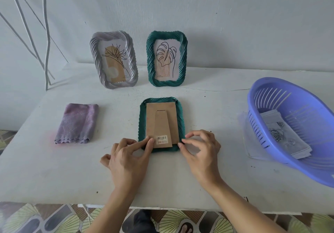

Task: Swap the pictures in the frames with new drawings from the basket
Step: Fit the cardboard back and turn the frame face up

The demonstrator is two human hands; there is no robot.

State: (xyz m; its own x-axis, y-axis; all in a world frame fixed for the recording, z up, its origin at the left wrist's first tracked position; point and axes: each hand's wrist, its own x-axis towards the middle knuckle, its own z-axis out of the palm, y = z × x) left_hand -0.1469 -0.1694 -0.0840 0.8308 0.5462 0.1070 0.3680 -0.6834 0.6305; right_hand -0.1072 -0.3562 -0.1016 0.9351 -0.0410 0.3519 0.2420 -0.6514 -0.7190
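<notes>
A green frame (181, 119) lies face down in the middle of the white table (216, 106), its brown cardboard back (160, 122) and stand facing up. My left hand (126, 158) pinches the frame's near left corner with thumb and forefinger. My right hand (200, 151) touches the near right corner with its fingertips, fingers curled. A grey frame (113, 59) and a second green frame (167, 59) stand upright at the back, each with a line drawing of a plant. A purple basket (296, 129) at the right holds grey drawings (282, 135) with roses.
A folded purple cloth (77, 123) lies on the table's left part. White cables (36, 34) hang along the wall at the left. The table's near edge runs just below my forearms, with patterned floor under it.
</notes>
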